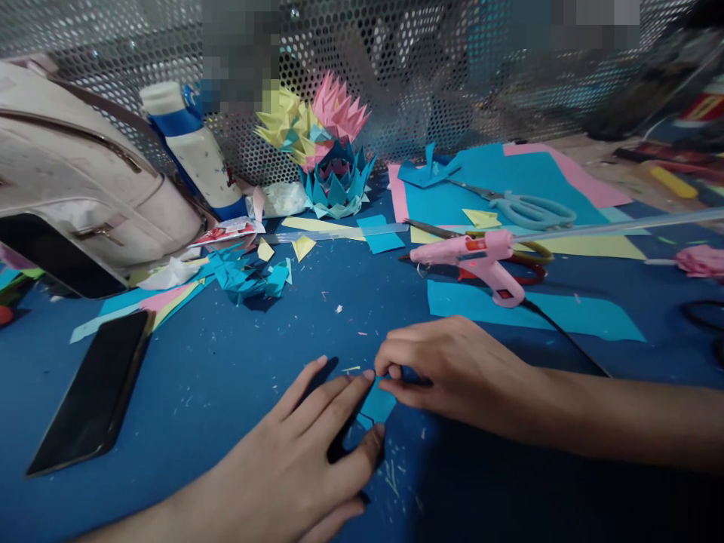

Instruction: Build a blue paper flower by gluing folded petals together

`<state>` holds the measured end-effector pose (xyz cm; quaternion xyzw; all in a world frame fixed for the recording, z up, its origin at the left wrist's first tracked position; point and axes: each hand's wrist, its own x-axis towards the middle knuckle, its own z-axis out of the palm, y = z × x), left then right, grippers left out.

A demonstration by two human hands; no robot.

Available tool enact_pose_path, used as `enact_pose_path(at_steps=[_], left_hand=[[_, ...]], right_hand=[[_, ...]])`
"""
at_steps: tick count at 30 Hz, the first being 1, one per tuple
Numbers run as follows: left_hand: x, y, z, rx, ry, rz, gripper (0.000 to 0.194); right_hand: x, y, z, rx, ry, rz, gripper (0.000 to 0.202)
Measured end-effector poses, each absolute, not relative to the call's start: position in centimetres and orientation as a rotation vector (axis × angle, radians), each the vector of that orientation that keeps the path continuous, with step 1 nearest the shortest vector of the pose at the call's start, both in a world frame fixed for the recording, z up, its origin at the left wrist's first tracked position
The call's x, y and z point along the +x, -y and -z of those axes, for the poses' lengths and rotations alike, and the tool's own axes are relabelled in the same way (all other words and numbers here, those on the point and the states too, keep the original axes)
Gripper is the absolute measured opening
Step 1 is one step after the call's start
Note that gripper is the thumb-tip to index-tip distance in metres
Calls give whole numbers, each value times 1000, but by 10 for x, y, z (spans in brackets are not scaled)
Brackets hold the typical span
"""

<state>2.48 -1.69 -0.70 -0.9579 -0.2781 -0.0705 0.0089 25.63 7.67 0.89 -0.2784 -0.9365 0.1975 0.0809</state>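
A small folded piece of blue paper [382, 407] lies on the blue table in front of me. My left hand [305, 437] is stretched out over its left side, fingers spread, with the index fingertip and thumb touching the paper. From the right, my right hand [446, 369] pinches the paper's upper edge between curled fingers and thumb. Part of the paper is hidden under my fingers. Beyond my right hand rests a pink hot glue gun [472, 260] with a clear glue stick in its back. A blue paper strip [537, 309] lies between them.
Blue-handled scissors [532, 210] lie on coloured sheets [509, 181]. Pointed paper flowers [339, 177] stand by the perforated metal panel [396, 90]. At left are a phone [93, 392], another phone [62, 256], a backpack [84, 151], a bottle [195, 154] and a blue paper piece [243, 275].
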Motion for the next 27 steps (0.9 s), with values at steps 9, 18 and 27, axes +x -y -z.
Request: enact_pose_path(at_steps=[9, 18, 27], left_hand=[[23, 16, 12, -2991, 879, 212, 51], [22, 15, 11, -2972, 896, 210, 48], [23, 15, 8, -2984, 895, 210, 48]], right_hand=[[260, -75, -8, -648, 2836, -383, 18], [262, -77, -8, -435, 2788, -130, 28], [263, -80, -11, -343, 2860, -56, 28]])
